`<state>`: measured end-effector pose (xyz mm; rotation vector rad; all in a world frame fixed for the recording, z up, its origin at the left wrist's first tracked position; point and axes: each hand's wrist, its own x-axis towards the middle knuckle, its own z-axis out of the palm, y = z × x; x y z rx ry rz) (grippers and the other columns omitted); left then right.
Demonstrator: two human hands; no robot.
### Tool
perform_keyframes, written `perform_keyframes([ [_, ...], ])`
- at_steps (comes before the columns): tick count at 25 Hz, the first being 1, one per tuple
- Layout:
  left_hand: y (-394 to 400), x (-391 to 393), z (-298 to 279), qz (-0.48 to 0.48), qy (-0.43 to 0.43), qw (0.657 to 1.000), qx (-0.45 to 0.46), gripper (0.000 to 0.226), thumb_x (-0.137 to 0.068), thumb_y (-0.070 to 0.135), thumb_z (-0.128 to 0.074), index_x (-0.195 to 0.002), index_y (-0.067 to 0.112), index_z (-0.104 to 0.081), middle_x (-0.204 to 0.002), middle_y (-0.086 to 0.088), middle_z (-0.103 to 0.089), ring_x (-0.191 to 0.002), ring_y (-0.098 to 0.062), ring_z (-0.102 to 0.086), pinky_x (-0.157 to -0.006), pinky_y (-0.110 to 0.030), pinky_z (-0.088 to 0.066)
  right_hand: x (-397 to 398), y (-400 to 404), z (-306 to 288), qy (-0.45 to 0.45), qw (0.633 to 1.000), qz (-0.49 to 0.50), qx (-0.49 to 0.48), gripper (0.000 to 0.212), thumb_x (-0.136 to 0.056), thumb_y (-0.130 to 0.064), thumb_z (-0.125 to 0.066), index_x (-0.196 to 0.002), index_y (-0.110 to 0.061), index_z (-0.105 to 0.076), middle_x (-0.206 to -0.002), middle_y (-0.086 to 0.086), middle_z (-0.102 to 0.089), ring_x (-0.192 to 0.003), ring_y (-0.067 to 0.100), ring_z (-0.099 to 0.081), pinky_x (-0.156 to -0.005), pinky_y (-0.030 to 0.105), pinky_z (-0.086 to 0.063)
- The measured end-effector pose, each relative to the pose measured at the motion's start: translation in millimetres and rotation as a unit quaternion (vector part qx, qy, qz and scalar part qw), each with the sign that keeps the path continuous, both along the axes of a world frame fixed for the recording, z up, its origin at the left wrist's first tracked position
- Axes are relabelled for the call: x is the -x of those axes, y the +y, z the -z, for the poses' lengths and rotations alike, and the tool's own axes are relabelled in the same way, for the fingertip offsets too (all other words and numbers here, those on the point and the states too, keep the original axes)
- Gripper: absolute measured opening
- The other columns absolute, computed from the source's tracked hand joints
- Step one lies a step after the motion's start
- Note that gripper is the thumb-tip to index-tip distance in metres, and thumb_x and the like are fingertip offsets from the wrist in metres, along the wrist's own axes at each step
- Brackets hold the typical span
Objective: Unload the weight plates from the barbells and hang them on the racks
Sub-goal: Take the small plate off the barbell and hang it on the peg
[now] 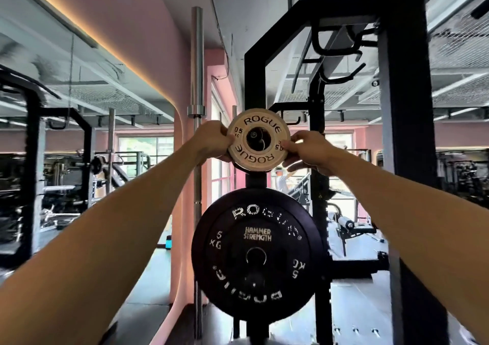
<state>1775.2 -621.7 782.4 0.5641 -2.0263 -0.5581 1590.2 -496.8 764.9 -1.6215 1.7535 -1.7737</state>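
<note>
A small white 0.5 kg plate [258, 139] marked ROGUE sits at head height against the black rack upright [255, 80]. A storage peg end shows through its centre hole. My left hand [211, 141] grips its left rim and my right hand [308, 150] grips its right rim. Directly below hangs a large black 5 kg ROGUE plate [258, 258] on a lower peg of the same upright.
A steel barbell [197, 106] stands upright just left of the rack, beside a pink wall. A thick black rack post [407, 133] rises at right. Mirrors, benches and other machines fill both sides.
</note>
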Motion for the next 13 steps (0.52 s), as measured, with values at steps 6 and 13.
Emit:
perform_keyframes([
  [6, 80, -40, 29, -0.03, 0.014, 0.999, -0.011, 0.007, -0.094, 0.006, -0.058, -0.09, 0.006, -0.051, -0.095, -0.021, -0.065, -0.064, -0.028, -0.071, -0.052, -0.035, -0.06, -35, 74, 34, -0.016, 0.999, -0.044, -0.018, 0.025, -0.096, -0.013, -0.055, -0.114, 0.002, -0.047, -0.075, 0.023, -0.063, -0.06, 0.028, -0.062, -0.054, 0.033, -0.058],
  [13, 142, -66, 55, -0.06, 0.008, 0.997, -0.046, 0.011, -0.093, 0.007, -0.061, -0.1, 0.004, -0.053, -0.103, -0.021, -0.064, -0.068, -0.034, -0.072, -0.055, -0.041, -0.061, -52, 129, 60, -0.003, 0.996, -0.081, -0.045, 0.027, -0.096, -0.022, -0.055, -0.11, 0.001, -0.05, -0.09, 0.028, -0.068, -0.07, 0.033, -0.067, -0.066, 0.039, -0.06],
])
